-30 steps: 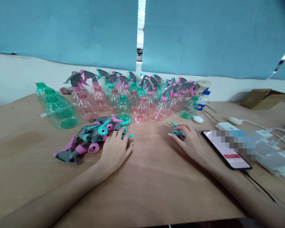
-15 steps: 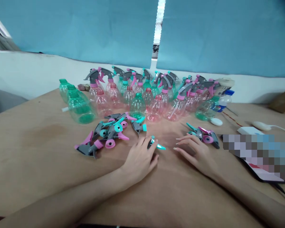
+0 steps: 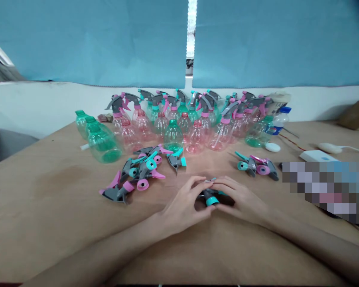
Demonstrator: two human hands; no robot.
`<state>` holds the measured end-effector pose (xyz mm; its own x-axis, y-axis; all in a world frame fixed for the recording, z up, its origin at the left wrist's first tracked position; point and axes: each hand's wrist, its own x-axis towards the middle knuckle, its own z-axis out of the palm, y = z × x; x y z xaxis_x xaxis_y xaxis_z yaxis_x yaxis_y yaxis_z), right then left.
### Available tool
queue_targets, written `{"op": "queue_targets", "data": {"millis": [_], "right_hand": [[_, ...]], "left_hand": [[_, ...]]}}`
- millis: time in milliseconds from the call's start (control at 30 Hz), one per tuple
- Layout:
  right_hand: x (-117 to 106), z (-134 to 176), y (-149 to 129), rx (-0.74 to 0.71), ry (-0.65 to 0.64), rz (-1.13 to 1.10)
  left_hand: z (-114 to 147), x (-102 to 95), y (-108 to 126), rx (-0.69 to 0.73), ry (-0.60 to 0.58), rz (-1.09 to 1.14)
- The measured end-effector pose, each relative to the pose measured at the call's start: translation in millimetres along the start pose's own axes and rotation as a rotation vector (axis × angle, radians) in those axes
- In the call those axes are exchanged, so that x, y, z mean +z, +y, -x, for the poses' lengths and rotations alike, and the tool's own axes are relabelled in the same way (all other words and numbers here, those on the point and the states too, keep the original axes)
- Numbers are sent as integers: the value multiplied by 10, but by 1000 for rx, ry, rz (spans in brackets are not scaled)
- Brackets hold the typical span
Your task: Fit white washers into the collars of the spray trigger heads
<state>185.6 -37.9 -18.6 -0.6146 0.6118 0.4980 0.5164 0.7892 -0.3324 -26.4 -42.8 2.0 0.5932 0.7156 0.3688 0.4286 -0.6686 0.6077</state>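
At the lower centre of the frame, we pinch a grey spray head with a teal collar (image 3: 212, 200) between both hands. Our left hand (image 3: 186, 202) curls round it from the left and our right hand (image 3: 242, 198) from the right, fingertips meeting above it and thumbs close to the collar, just over the wooden table (image 3: 179, 259). Left of centre, we see a pile of spray heads (image 3: 145, 172), grey with pink or teal parts, and a lone spray head (image 3: 175, 160) just beside it. A pair of spray heads (image 3: 250, 166) lies right of centre. Across the middle of the frame stand pink and green bottles (image 3: 195, 140), many topped with spray heads; bare-necked green bottles (image 3: 103, 146) stand at the middle left.
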Motion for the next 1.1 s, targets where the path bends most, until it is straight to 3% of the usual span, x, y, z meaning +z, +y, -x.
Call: {"op": "queue_targets", "data": {"millis": [200,400,633,733,867,1100], "right_hand": [[-20,12,1,26,82,17],[29,-64,-28,75,285,281],[87,-197,-13,61,220,501],[113,-199,-18,68,197,421],[147,-174,-51,98,81,138],[68,-162,-45,212,104,-127]], "left_hand": [[-45,-45,-2,-135,42,107],[-53,-42,-56,-290,122,212],[-69,-32,-118,-334,153,327],[-84,-15,-157,-375,145,432],[-103,3,-120,-400,119,454],[-63,22,2,-231,106,269]]}}
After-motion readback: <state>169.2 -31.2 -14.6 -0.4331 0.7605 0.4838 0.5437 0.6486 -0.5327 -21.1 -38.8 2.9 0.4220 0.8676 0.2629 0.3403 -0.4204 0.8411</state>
